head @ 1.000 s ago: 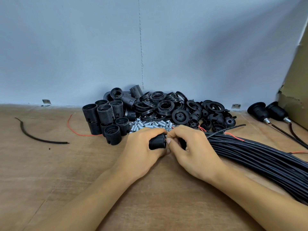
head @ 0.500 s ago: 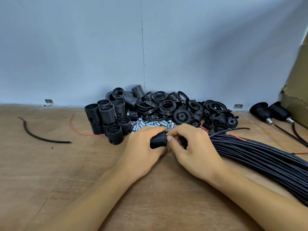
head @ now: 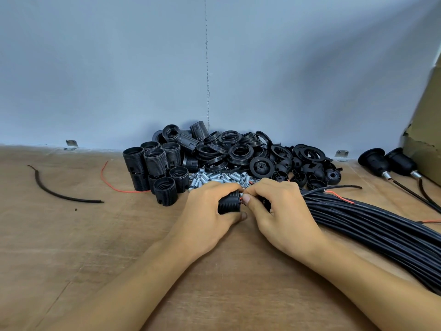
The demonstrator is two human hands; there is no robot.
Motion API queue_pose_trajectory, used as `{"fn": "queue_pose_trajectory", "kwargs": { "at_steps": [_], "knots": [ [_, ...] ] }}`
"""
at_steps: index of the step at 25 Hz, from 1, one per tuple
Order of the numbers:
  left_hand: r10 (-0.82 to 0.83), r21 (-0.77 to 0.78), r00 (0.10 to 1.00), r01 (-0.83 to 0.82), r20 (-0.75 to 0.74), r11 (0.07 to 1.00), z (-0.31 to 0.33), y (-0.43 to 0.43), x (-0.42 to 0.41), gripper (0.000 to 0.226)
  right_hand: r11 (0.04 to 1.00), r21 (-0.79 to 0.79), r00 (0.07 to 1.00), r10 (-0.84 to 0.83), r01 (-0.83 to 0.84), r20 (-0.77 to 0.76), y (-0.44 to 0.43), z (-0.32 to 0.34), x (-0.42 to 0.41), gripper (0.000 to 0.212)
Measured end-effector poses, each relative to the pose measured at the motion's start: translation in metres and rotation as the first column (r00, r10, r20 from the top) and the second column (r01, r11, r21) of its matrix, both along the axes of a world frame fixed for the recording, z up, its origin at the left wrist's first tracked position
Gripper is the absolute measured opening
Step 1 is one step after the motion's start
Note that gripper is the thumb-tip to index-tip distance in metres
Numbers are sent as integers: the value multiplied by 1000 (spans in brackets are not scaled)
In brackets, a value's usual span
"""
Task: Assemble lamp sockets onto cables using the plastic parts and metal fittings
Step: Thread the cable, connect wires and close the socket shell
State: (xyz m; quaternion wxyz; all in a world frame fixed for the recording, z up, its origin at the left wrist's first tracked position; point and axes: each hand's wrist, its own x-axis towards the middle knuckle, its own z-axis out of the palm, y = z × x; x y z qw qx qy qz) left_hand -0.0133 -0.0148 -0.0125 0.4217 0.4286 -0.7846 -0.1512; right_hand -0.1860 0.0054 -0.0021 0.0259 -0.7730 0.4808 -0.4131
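black socket [head: 229, 206] clasped in left hand [head: 207, 211]; right hand [head: 279, 211] pinches red wire [head: 241, 199] beside it.

Black threaded socket shell [head: 228, 206] lies sideways, gripped by left hand [head: 205, 217]. Right hand [head: 280, 211] pinches red wire [head: 241, 199] at its opening. Black cable bundle [head: 381, 226] lies alongside, right.

Left hand [head: 207, 211] grips socket barrel [head: 229, 205]; right hand [head: 276, 211] pinches beside it.
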Motion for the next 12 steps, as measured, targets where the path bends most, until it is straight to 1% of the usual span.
{"fn": "queue_pose_trajectory", "kwargs": {
  "at_steps": [4,9,12],
  "knots": [
    [8,-14,999,-8,33,1000,1,0,-1,29,1000,-7,1000,-4,4,-26,0,0,-1,17],
    [11,-10,999,-11,51,1000,0,0,-1,27,1000,-7,998,-8,8,-55,2,1,0,26],
    [31,-19,999,-30,40,999,-2,-2,0,25,999,38,1000,2,-1,-16,1,2,-1,20]
  ]
}}
